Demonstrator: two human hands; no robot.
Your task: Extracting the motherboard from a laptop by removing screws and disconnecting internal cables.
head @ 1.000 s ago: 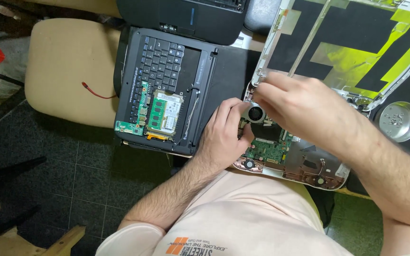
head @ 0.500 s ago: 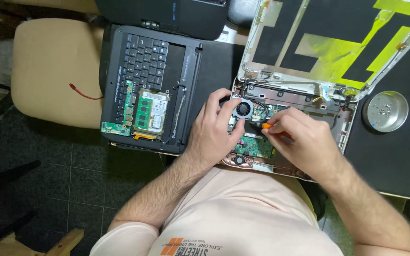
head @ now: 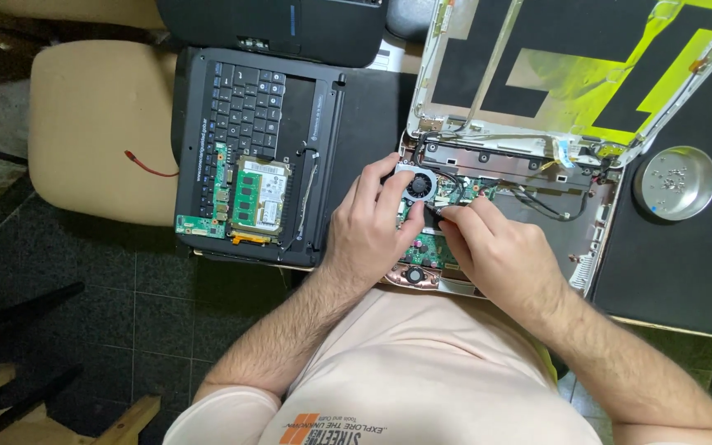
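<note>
Both hands were down inside the opened laptop base (head: 537,206) at the counter's near edge. Left hand (head: 370,227) lay spread, fingers resting beside the small round cooling fan (head: 419,185) — touching its rim, loosely open, gripping nothing I could make out. Right hand (head: 500,247) sat narrow, fingertips pinched together just beside that fan over the green board (head: 430,245); what they pinched, I couldn't tell. Off toward the right edge sat a metal screw dish (head: 674,182); a black keyboard panel (head: 245,107) lay left.

Even bright overhead light, soft shadows, mild glare on yellow film (head: 620,91); sharp throughout.
</note>
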